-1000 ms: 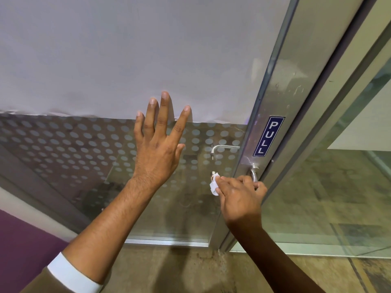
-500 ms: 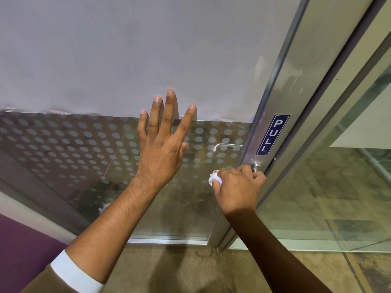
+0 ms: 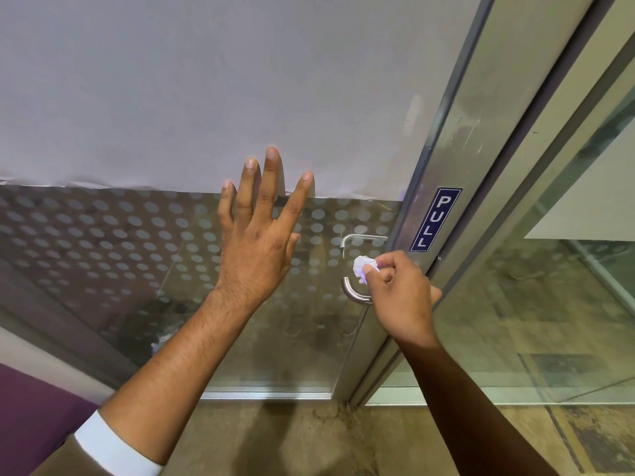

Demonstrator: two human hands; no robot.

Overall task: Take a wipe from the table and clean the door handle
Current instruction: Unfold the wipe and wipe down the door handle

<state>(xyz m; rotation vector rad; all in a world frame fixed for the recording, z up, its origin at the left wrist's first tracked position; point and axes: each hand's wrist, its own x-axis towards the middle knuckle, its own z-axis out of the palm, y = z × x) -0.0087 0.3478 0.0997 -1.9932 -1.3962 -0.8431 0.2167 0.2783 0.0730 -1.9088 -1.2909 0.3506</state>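
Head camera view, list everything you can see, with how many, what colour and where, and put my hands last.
Glass door: one, clear with grey dots, pale film above, left.
Door frame: one, silver metal, right of the glass.
Door handle: one, silver, near side of the door edge.
Inner handle: one, silver, behind the glass.
PULL sign: one, blue with white letters, on the frame.
Wipe: one, white, crumpled, above the door handle.
Floor: brown, bottom.
Left hand: open, flat on the glass.
Right hand: pinching the wipe.

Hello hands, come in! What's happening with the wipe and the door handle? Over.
Left hand flat on the glass door, open. Right hand pinching the crumpled wipe at the door handle. Nothing in the way.
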